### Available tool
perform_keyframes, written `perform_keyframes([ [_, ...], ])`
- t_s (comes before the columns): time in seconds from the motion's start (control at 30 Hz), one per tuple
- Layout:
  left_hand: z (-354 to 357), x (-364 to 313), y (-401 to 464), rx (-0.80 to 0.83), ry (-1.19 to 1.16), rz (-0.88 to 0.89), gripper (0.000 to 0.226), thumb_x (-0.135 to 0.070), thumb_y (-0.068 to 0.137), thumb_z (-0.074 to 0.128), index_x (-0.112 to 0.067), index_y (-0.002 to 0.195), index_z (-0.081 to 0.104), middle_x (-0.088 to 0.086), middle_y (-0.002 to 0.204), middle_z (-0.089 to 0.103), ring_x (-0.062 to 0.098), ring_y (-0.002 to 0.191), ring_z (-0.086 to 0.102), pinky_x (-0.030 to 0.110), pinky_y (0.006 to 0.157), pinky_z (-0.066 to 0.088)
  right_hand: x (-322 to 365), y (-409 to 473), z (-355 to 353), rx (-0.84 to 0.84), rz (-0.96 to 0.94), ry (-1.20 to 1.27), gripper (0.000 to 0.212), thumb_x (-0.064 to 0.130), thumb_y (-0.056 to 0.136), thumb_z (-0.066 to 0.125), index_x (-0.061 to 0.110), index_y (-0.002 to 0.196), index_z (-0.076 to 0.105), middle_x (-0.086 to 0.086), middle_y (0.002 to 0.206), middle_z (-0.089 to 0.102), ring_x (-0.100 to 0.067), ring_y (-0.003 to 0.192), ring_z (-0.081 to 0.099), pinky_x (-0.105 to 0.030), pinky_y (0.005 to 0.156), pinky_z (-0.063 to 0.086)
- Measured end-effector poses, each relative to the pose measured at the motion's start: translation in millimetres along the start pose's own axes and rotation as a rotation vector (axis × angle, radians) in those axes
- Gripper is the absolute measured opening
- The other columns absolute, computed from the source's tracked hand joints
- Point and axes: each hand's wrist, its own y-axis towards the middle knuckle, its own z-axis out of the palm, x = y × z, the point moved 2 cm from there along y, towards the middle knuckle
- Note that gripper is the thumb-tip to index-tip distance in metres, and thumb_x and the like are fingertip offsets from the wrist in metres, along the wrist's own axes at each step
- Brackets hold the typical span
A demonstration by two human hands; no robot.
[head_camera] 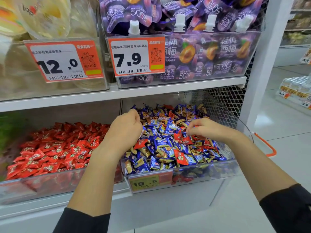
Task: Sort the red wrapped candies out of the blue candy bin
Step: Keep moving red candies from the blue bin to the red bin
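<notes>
Both hands reach into the blue bin on the lower shelf, right of the red bin. The left hand is curled over the bin's left edge, back to the camera; whether it holds anything is hidden. The right hand has its fingertips pinched together among the wrappers, apparently on a red candy, though the contact is hard to make out. Another red candy lies near the front, long axis running front to back. A tag reads 19.8.
</notes>
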Motion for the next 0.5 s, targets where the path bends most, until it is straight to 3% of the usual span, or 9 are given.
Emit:
perform_keyframes([
  [0.1, 4, -4, -1, 0.068, 0.155, 0.009, 0.018, -0.022, 0.094, 0.037, -0.013, 0.089, 0.052, 0.005, 0.087, 0.058, 0.026, 0.078, 0.053, 0.034, 0.060, 0.036, -5, -1, 10, 0.110, 0.014, -0.150, 0.026, 0.048, 0.080, 0.071, 0.024, 0.089, 0.070, 0.010, 0.078, 0.055, -0.008, 0.072, 0.051, -0.025, 0.065, 0.038],
  [0.2, 16, -9, -5, 0.164, 0.461, 0.041, 0.036, -0.050, 0.095, 0.041, -0.019, 0.109, 0.054, -0.001, 0.106, 0.054, 0.021, 0.095, 0.056, 0.033, 0.072, 0.043, -7, 2, 16, 0.095, -0.007, -0.160, 0.028, 0.044, 0.079, 0.074, 0.018, 0.088, 0.070, 0.005, 0.068, 0.051, -0.013, 0.063, 0.046, -0.025, 0.058, 0.034],
  [0.3, 28, -9, -9, 0.224, 0.700, 0.026, 0.045, -0.049, 0.096, 0.045, -0.017, 0.129, 0.045, 0.005, 0.125, 0.051, 0.024, 0.109, 0.057, 0.036, 0.081, 0.046, -9, 2, 8, -0.008, 0.001, -0.032, 0.027, 0.037, 0.085, 0.065, 0.010, 0.086, 0.064, 0.000, 0.071, 0.053, -0.016, 0.064, 0.046, -0.028, 0.061, 0.037],
  [0.43, 34, -8, -7, 0.199, 0.654, 0.031, 0.035, -0.036, 0.099, 0.046, -0.017, 0.129, 0.043, 0.004, 0.115, 0.060, 0.024, 0.104, 0.059, 0.035, 0.076, 0.044, -13, -2, -9, -0.189, 0.025, 0.102, 0.027, 0.027, 0.089, 0.054, 0.011, 0.068, 0.048, -0.002, 0.061, 0.043, -0.016, 0.054, 0.037, -0.029, 0.054, 0.034],
  [0.5, 30, -10, -5, 0.141, 0.602, 0.033, 0.032, -0.035, 0.099, 0.047, -0.016, 0.124, 0.046, 0.004, 0.106, 0.064, 0.024, 0.097, 0.061, 0.035, 0.071, 0.045, -17, -2, -12, -0.220, 0.042, 0.090, 0.035, 0.027, 0.092, 0.055, 0.012, 0.062, 0.043, -0.001, 0.056, 0.045, -0.013, 0.047, 0.041, -0.025, 0.050, 0.036],
])
